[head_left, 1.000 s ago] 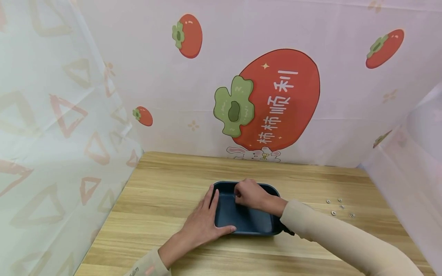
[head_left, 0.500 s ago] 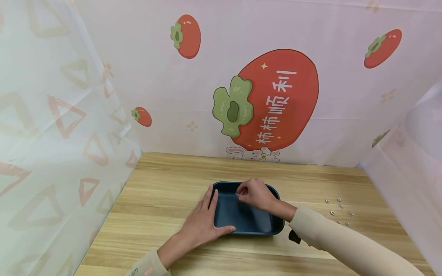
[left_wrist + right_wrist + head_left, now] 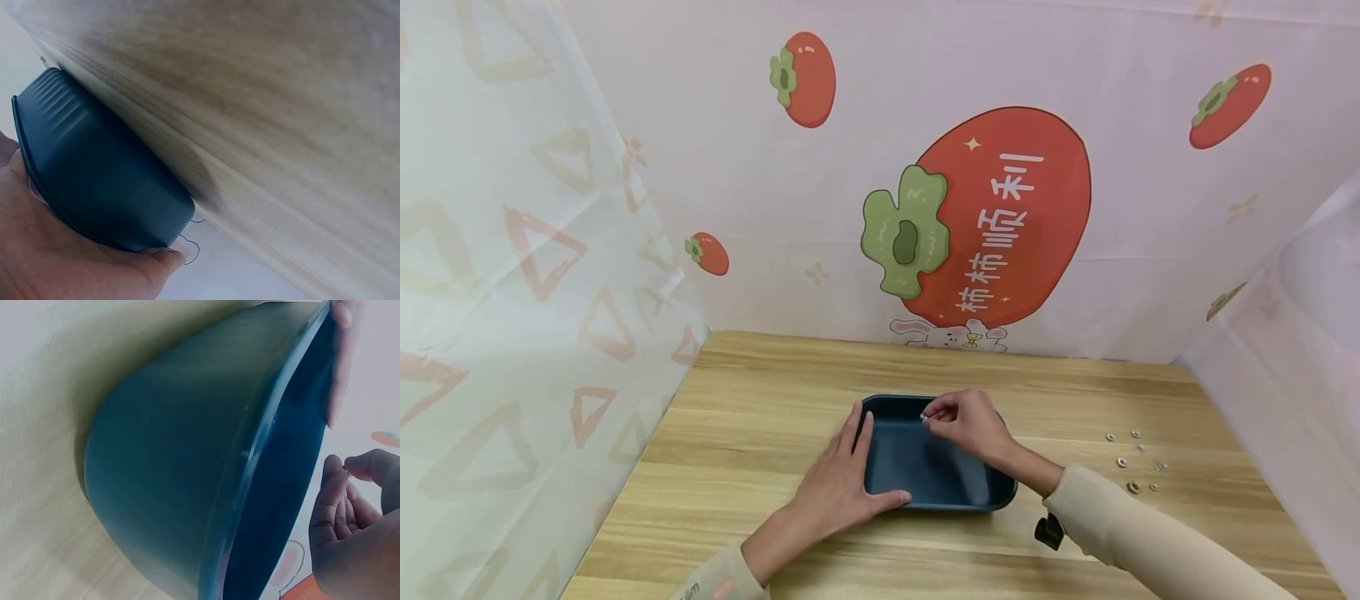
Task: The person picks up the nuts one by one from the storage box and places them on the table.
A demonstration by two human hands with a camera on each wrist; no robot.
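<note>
A dark blue rectangular tray (image 3: 898, 467) with rounded corners stands on the wooden table. My left hand (image 3: 842, 492) spans its left end, fingers straight along the rim and thumb on the near edge. In the left wrist view that hand (image 3: 75, 262) lies against the outer wall of the tray (image 3: 106, 175). Over the far right part of the tray, my right hand (image 3: 973, 425) pinches a small silvery metal piece (image 3: 923, 416) between thumb and fingertips. The right wrist view shows this hand (image 3: 356, 519) beyond the tray's rim, the piece mostly hidden by the fingertips.
Several small metal rings (image 3: 1122, 462) lie scattered on the table right of the tray, including a larger darker one (image 3: 1133, 487). A black wrist device (image 3: 1049, 532) hangs below the right sleeve. A printed cloth (image 3: 760, 183) encloses the table's back and sides.
My right hand has drifted to the right over the tray, still pinching the small metal piece. Its sleeve has uncovered more rings. The left hand and tray have stayed put.
</note>
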